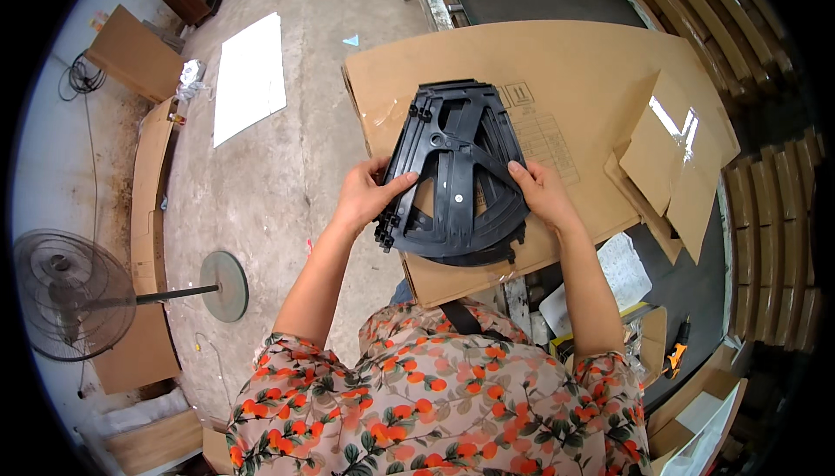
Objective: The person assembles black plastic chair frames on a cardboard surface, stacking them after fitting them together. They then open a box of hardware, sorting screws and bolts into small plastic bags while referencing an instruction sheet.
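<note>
Between my hands is a stack of black plastic fan-shaped frames point(458, 199), with ribs, cut-out openings and small clips along the left edge. My left hand point(370, 193) grips the left side, its thumb lying on top. On the right side, my right hand point(541, 191) holds the stack with the thumb over the edge and the fingers mostly hidden. Beneath the frames is a large flat cardboard sheet point(383, 76) with printed markings. Whether the stack rests on the cardboard or is lifted off it, I cannot tell.
A folded cardboard piece point(670, 158) lies at the right. Near my right elbow are an open box point(648, 341) and an orange-black power screwdriver point(678, 350). Cardboard stacks point(774, 232) line the far right. Left, a standing fan point(74, 293) and a white sheet point(252, 76) occupy the floor.
</note>
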`<state>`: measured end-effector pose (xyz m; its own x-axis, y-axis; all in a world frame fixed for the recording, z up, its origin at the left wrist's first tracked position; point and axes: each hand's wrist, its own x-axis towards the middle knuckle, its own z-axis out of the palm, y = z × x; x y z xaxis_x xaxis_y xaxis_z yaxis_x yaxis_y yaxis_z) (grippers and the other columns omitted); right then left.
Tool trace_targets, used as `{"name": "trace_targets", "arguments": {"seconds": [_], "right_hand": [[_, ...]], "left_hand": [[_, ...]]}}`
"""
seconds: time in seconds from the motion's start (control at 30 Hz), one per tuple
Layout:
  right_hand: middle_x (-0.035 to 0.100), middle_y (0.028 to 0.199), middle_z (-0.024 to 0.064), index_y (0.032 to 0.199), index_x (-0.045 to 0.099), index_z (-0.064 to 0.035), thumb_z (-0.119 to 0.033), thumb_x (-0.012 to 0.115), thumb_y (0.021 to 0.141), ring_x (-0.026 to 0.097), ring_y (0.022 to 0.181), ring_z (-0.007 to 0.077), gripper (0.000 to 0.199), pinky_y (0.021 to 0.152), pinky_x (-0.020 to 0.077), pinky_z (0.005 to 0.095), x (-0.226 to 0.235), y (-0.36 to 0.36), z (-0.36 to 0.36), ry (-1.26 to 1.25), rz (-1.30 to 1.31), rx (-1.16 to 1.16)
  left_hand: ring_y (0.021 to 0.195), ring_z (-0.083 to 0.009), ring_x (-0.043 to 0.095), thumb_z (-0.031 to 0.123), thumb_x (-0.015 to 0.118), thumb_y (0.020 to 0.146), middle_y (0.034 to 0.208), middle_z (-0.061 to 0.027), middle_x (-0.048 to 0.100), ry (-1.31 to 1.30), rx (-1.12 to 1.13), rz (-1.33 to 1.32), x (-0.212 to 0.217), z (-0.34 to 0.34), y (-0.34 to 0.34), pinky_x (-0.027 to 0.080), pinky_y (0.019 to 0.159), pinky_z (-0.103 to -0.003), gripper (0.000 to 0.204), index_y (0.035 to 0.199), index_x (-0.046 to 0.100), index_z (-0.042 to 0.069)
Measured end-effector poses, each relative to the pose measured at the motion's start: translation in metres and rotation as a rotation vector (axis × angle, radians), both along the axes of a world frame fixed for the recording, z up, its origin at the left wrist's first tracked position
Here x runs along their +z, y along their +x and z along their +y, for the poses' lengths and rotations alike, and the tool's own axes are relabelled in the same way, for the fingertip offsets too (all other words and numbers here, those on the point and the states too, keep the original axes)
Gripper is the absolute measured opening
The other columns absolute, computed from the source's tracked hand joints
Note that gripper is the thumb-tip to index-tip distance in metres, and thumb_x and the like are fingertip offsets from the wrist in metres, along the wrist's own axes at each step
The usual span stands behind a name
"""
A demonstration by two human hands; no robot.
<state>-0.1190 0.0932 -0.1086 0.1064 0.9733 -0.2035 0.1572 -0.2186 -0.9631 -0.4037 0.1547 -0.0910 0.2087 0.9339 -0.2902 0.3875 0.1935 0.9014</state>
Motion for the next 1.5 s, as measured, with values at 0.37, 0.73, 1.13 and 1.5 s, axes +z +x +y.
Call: {"name": "trace_targets", "arguments": {"seconds": [0.37,0.73,1.13,1.5], "right_hand": [[0.045,0.066,-0.0076,0.078,0.059,-0.0023,-0.036,0.054,0.091,0.036,0.062,0.0036,0.037,0.053,0.0315,0.0215,-0.001,0.004,-0.010,-0.079,0.015,0.025],[0.054,0.075,-0.0058,0.089,0.062,-0.0015,-0.032,0.054,0.092,0.044,0.067,0.0026,0.031,0.059,0.0363,0.0190,0.036,0.005,-0.018,-0.056,0.085,-0.021],[0.060,0.092,0.0030,0.106,0.058,0.0024,-0.046,0.053,0.089,0.054,0.080,0.0086,0.051,0.070,0.0432,0.0214,0.118,0.017,-0.065,0.157,0.123,0.013],[0.059,0.109,0.0189,0.126,0.041,0.0030,-0.035,0.051,0.091,0.058,0.100,0.0275,0.053,0.094,0.0440,0.0430,0.057,-0.052,-0.073,0.181,0.871,0.024]], "left_hand": [[0.078,-0.0139,0.060,0.028,0.079,0.072,0.091,-0.0106,0.064,-0.021,-0.040,-0.065,0.002,0.001,0.000,0.049,0.069,-0.026,0.059,0.111,0.056,-0.009],[0.083,-0.0125,0.058,0.029,0.074,0.077,0.094,-0.0088,0.063,0.188,0.138,-0.029,-0.006,0.005,-0.007,0.048,0.072,-0.025,0.057,0.114,0.055,-0.009],[0.054,-0.0091,0.055,0.022,0.053,0.092,0.075,-0.0033,0.059,-0.193,-0.118,-0.623,0.055,-0.054,0.031,0.046,0.046,-0.023,0.031,0.115,0.048,0.001],[0.062,-0.0077,0.061,0.017,0.051,0.093,0.083,-0.0012,0.062,-1.020,-0.213,-1.443,0.036,-0.117,0.100,0.050,0.049,-0.017,0.023,0.110,0.055,0.002]]}}
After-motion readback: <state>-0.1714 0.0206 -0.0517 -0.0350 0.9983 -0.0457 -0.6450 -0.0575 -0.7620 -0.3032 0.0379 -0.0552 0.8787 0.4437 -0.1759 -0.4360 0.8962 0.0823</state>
